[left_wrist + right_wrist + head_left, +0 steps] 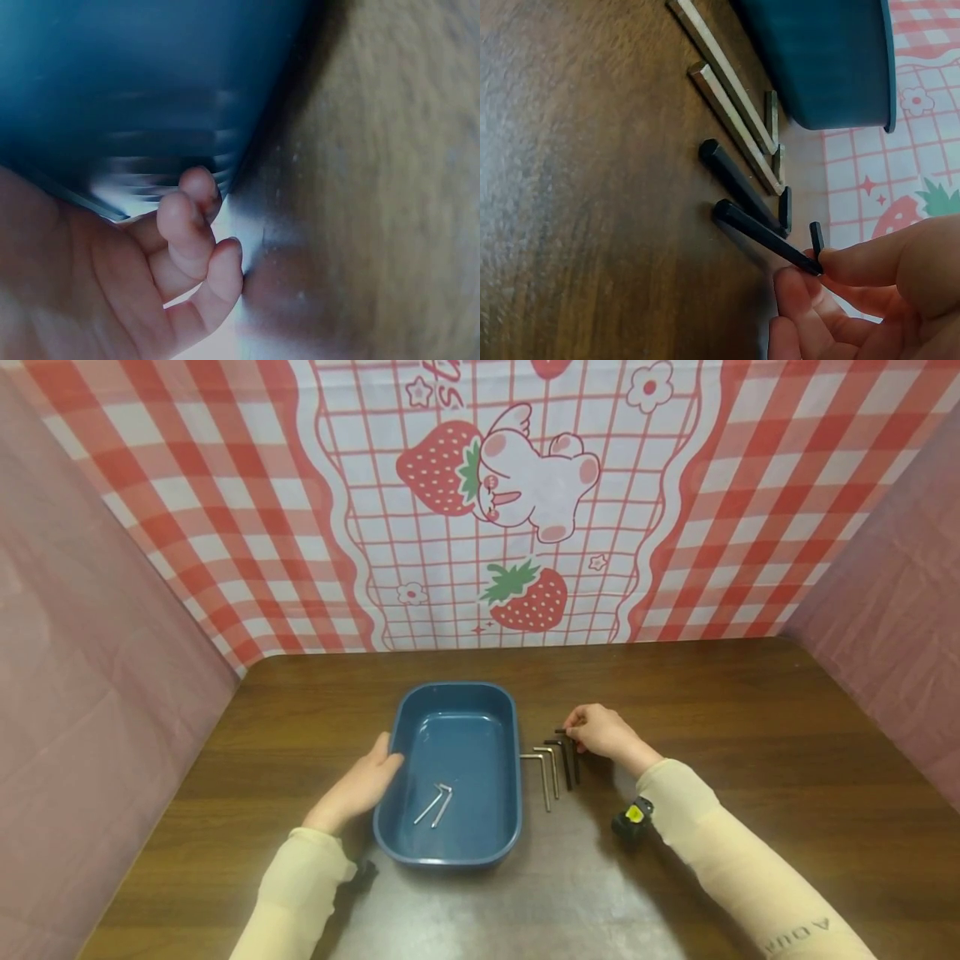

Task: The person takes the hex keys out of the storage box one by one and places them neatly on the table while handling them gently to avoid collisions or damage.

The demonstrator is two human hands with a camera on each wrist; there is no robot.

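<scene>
At the left side of a deep blue plastic tray (457, 852) is my left hand (356, 789), gripping the wall with the thumb at the rim and bent fingers against the outside. Two small silver hex keys (442, 810) lie inside the tray. To its right my right hand (603, 732) pinches a black hex key (769, 238) near its bend between thumb and fingertips; its long arm slants close to the table. Beside it lie another black hex key (739, 184) and two silver L-shaped hex keys (731, 120), side by side.
The brown wooden table (300, 718) has a rounded far edge. Behind it hangs a red-and-white checked cloth (247, 510) with strawberries and a cartoon animal. Pink cloth (90, 693) hangs at both sides. A dark wrist camera (632, 818) sits under the right sleeve.
</scene>
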